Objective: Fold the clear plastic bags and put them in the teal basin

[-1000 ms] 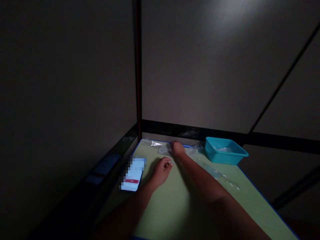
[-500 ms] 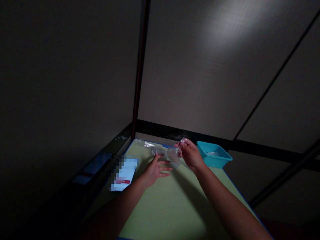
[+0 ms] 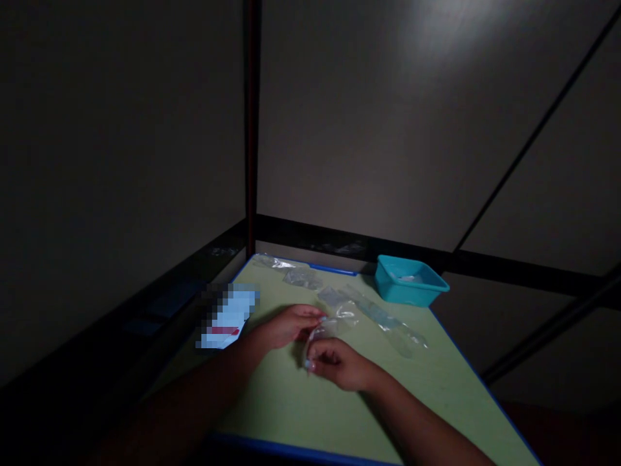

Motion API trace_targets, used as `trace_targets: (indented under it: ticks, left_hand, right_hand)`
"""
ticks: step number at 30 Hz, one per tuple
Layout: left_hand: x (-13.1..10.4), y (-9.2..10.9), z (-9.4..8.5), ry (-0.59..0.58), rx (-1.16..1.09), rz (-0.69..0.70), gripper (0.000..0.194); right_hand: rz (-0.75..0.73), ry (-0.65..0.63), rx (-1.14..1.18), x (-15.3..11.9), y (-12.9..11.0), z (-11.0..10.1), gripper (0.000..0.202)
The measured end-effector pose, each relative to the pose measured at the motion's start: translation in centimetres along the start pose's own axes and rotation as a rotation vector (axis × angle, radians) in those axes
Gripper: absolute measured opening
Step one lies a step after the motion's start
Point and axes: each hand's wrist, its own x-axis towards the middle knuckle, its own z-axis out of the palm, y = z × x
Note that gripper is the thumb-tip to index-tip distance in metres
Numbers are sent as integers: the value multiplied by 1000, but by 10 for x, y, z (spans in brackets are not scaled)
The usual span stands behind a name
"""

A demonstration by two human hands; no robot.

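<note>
A clear plastic bag (image 3: 319, 331) is held low over the green tabletop (image 3: 291, 404), between my two hands. My right hand (image 3: 342, 366) pinches its near end between thumb and fingers. Just beyond, my left hand (image 3: 294, 325) has its fingers closed on the far side of the bag; its thumb is partly hidden. Behind my hands, more clear plastic lies flat: a crumpled piece (image 3: 301, 278), a small flat piece (image 3: 330, 296) and a long strip-like bag (image 3: 381, 316) reaching to the right.
A turquoise basin (image 3: 412, 291) stands at the back right corner with something pale inside. A lit phone-like screen (image 3: 230, 317), partly blurred out, is at the left edge. Another clear plastic piece (image 3: 274, 261) lies at the back left corner. Walls enclose the left and back.
My hands have come down and nearer, and both now grip a clear bag. My left hand's spread fingers have closed. Plastic lies at the right, where my right hand was.
</note>
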Motion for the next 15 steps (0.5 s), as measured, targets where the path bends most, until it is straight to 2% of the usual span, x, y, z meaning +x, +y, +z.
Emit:
trace_targets:
  ticks: [5,8,12,15]
  left_hand:
    - [1,4,1,37,83,77,31]
    - [-2,4,3,50,67,62,31]
    - [-3,-2,3,5,75,-3,36]
    - [-4,-3,1,-12,70,-59,40]
  right_hand:
    - [-17,55,0,-5,-8,-3,33]
    - [-27,72,30,-5,-9,-6,35]
    - [-63,-28,-31,-4,-11,-1,39]
    - [-194,-84,-208,-4,-17,9,43]
